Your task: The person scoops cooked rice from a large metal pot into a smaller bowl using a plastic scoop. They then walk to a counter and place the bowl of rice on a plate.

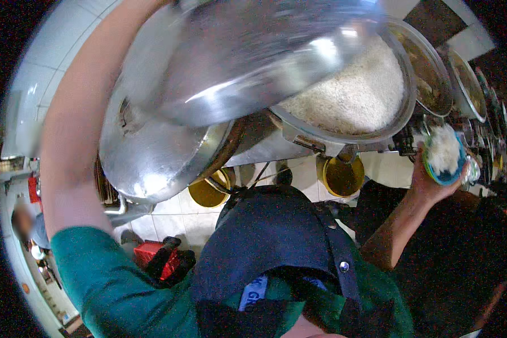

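A large pot of cooked white rice (357,93) stands in front of me, partly covered from above by a shiny metal pot lid (248,62). The lid is tilted and smeared by motion. My left arm stretches up along the left side, and my left hand (156,3) is at the lid's far edge, its fingers mostly cut off by the picture's top. Out to the right, my right hand (430,183) is closed around a blue and green bowl (448,179). White rice (444,151) is heaped in that bowl, beside the pot.
A second large pot with a metal cover (152,163) stands at the left. Farther right are wide pots of food (428,73). Yellow buckets (343,176) and a red crate (155,256) sit on the tiled floor. Another person (34,225) is at the far left.
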Demonstrator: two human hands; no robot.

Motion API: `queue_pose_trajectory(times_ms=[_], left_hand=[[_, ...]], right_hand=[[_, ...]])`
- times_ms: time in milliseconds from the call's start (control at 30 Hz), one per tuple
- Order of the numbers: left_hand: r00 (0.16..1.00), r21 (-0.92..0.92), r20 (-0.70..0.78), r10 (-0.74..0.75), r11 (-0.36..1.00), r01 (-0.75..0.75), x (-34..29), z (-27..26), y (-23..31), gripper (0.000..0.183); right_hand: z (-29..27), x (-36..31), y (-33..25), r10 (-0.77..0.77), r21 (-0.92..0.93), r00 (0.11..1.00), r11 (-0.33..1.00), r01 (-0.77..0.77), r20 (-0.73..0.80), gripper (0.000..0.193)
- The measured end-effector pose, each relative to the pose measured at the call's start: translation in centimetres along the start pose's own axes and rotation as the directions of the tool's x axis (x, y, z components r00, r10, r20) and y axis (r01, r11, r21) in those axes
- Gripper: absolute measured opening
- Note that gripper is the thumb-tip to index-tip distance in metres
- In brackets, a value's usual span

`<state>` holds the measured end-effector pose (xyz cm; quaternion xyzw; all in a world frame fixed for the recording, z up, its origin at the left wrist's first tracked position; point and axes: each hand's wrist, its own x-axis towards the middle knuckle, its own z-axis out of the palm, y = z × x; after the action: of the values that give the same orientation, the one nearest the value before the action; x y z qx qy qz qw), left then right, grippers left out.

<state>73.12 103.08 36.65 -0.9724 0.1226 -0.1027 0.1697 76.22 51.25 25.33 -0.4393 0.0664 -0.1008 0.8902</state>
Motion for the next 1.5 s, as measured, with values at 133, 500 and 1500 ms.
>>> queue_pose_trajectory(times_ms=[133, 500, 1500], left_hand=[[0.987, 0.411, 0.068, -0.143, 0.906, 0.103, -14.1, 1.4, -3.0, 0.050], [0.446, -0.328, 0.423, -0.789, 0.326, 0.887, -25.7, 4.2, 3.0, 0.041], [-0.496, -0.679, 0.484, -0.721, -0.667, 0.307, -76.6, -3.2, -0.9, 0.016]], right_hand=[[1.4, 0.8, 2.7, 0.153, -0.029, 0.966, 0.988, -0.151, 0.207, 0.052], [8.4, 4.8, 11.5, 0.245, -0.318, 0.830, 0.944, -0.087, 0.501, 0.047], [11.6, -14.0, 6.5, 0.096, -0.394, 0.958, 0.919, 0.019, 0.270, 0.056]])
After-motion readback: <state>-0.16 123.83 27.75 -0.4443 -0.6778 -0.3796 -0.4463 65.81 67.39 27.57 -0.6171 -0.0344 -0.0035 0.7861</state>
